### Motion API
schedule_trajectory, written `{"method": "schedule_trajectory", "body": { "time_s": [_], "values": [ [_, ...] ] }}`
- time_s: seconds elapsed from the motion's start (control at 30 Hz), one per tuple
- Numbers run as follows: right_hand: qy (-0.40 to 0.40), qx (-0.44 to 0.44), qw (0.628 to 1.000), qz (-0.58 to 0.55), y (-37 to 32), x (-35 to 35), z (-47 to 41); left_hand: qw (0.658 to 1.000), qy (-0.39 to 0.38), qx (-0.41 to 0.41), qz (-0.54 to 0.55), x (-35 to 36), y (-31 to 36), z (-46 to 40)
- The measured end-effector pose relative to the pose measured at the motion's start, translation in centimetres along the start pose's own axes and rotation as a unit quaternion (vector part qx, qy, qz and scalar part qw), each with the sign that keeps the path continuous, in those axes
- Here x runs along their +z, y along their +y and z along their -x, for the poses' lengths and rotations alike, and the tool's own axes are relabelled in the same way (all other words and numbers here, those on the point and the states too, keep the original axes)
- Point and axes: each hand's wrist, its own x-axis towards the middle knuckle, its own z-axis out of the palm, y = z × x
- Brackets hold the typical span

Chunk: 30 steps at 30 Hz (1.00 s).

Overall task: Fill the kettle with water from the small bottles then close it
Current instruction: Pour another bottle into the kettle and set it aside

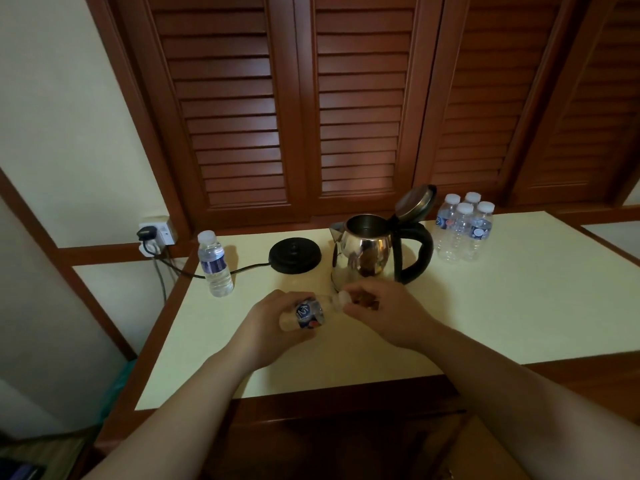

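At the centre of the frame, low over the counter (485,306), a small water bottle (310,311) lies tilted on its side between both hands, its white cap (345,296) pointing right. The left hand (273,323) wraps the bottle's labelled body with curled fingers; the right hand (384,313) has its fingers pinched around the cap. Just behind the hands stands the steel kettle (367,254), off its base, with its lid (414,201) hinged up and open and its black handle to the right. The round black kettle base (295,254) sits just left of it, its cord running left to a wall socket (157,233). Further left a single capped bottle (214,265) stands upright near the counter's left edge. Right of the kettle, four capped bottles (462,230) stand clustered at the back. The pale counter has a wooden rim; its right half and front strip are bare. Dark louvred wooden doors (346,98) fill the upper frame, with a cream wall at the left.
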Motion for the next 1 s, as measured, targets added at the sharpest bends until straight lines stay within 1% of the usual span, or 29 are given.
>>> {"method": "schedule_trajectory", "body": {
  "time_s": [0.23,0.33,0.47,0.6,0.7,0.87,0.93,1.0],
  "values": [
    [-0.020,0.007,1.000,0.002,2.0,-3.3,1.4,0.999,-0.038,0.021,-0.003,2.2,2.8,-1.6],
    [-0.027,0.011,1.000,-0.004,3.0,-5.2,2.0,0.998,-0.050,0.021,0.019,3.4,4.1,-2.3],
    [-0.032,0.024,0.999,-0.008,5.0,-7.8,2.7,0.997,-0.049,0.034,0.042,5.3,6.4,-3.4],
    [-0.034,0.064,0.997,-0.018,6.8,-9.5,3.5,0.998,-0.036,0.059,0.009,8.0,8.8,-4.7],
    [-0.015,0.075,0.997,-0.001,8.4,-11.4,4.1,0.997,-0.041,0.071,0.011,10.0,10.5,-5.6],
    [-0.041,0.088,0.995,-0.022,11.1,-15.4,5.2,0.997,-0.055,0.060,0.017,13.0,13.2,-7.1],
    [-0.032,0.109,0.993,0.008,12.0,-16.4,5.3,0.996,-0.057,0.067,0.017,14.2,14.6,-7.9],
    [0.007,0.126,0.992,0.023,12.9,-17.4,5.4,0.996,-0.052,0.074,0.024,15.4,16.1,-9.0]
  ]
}}
